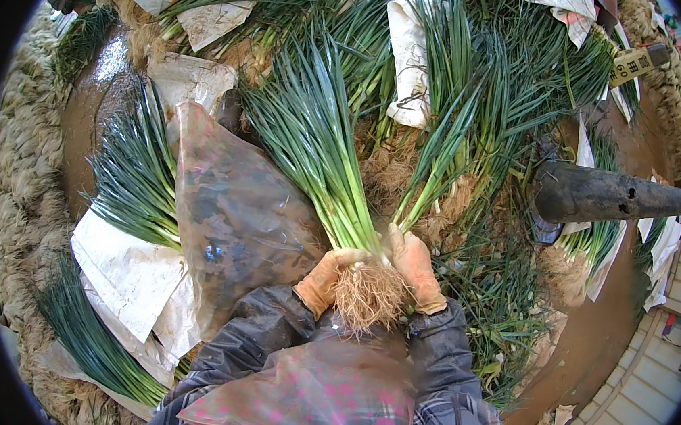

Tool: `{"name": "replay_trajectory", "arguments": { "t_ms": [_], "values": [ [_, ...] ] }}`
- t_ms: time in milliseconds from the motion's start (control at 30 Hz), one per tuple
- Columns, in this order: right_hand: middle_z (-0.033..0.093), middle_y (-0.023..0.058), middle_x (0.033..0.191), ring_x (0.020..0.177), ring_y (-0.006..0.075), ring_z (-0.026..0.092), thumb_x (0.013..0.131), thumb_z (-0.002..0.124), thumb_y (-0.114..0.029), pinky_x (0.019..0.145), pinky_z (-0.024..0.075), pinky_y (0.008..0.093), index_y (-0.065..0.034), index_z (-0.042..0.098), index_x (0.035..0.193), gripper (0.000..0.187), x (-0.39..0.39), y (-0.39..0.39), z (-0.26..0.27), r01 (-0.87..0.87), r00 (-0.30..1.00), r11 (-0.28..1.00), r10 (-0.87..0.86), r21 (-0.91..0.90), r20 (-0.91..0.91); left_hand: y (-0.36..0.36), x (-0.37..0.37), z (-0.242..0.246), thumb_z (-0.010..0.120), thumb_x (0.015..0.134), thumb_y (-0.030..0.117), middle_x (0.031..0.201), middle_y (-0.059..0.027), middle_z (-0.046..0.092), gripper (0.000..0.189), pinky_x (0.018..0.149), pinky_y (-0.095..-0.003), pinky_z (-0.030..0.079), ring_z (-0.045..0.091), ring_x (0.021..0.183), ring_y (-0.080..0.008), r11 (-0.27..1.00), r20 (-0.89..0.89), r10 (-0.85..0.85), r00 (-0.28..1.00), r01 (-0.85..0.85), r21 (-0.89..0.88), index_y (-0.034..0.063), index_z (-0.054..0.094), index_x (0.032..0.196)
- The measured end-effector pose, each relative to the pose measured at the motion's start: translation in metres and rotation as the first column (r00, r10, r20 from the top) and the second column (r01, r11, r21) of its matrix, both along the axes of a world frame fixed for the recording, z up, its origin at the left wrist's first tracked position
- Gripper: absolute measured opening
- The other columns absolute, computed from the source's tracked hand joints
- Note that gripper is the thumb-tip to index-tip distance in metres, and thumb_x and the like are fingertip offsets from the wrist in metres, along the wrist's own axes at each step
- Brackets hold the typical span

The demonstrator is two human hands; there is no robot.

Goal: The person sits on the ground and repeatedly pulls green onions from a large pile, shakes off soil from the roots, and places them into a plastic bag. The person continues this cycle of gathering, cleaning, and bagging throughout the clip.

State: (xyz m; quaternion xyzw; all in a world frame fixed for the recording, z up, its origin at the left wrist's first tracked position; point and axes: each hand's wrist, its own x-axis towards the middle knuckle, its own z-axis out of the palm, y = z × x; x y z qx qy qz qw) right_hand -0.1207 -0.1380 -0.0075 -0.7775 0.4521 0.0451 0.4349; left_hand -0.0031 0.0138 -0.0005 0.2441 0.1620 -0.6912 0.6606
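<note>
A thick bunch of green-leaved allium plants [321,156], like scallions or young garlic, stands upright before me. My left hand [322,278], in a dirty orange glove, is closed around its pale lower stalks, just above the tangled roots [366,297]. My right hand [415,271], gloved too, is at the right side of the root end, with its fingertips at the base of a few thinner stalks [424,195] that lean to the right. A see-through apron with pink dots [324,393] covers my lap, under the roots.
Piles of the same plants [508,106] lie ahead, some on white sheets [411,61]. More bunches rest at the left [137,176]. A dark cone-shaped object [609,196] lies at the right, near loose leaves [497,299]. Stacked bundles with roots outward [30,143] line the far left.
</note>
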Motion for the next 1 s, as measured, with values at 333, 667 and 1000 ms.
{"name": "replay_trajectory", "arguments": {
  "t_ms": [333,667,1000],
  "values": [
    [0.063,0.0019,0.065,0.056,0.0131,0.061,0.105,0.045,-0.030,0.049,0.0486,0.0309,-0.0069,0.064,0.079,0.039,-0.072,-0.001,0.016,0.386,0.851,0.921,-0.379,0.057,0.363,-0.006,-0.003,-0.001,0.062,0.079,0.022,0.116,-0.0244,0.064,0.062,0.101,-0.0497,0.048,0.061,0.110,-0.0384,0.986,0.072,0.162,0.984,-0.158,-0.059,-0.0014,0.046,0.135],
    [0.058,-0.0043,0.078,0.063,0.0053,0.045,0.101,0.056,-0.042,0.061,0.0370,0.0205,0.0030,0.067,0.115,0.048,0.014,-0.033,-0.011,-0.061,0.749,0.609,-0.496,0.791,0.440,-0.001,0.003,0.009,0.062,0.078,0.025,0.121,-0.0222,0.063,0.062,0.102,-0.0534,0.047,0.060,0.113,-0.0404,0.991,0.009,0.127,0.992,-0.126,-0.047,0.0004,0.048,0.134],
    [0.068,0.0066,0.065,0.055,0.0146,0.062,0.093,0.066,-0.045,0.052,0.0470,0.0305,-0.0008,0.067,0.078,0.047,0.009,-0.016,0.024,0.162,0.976,0.963,-0.188,0.216,0.109,0.002,0.000,-0.001,0.055,0.089,0.018,0.117,-0.0202,0.066,0.045,0.096,-0.0407,0.053,0.067,0.104,-0.0284,0.999,-0.045,-0.027,0.999,0.028,0.018,-0.0070,0.057,0.126]
  ]
}}
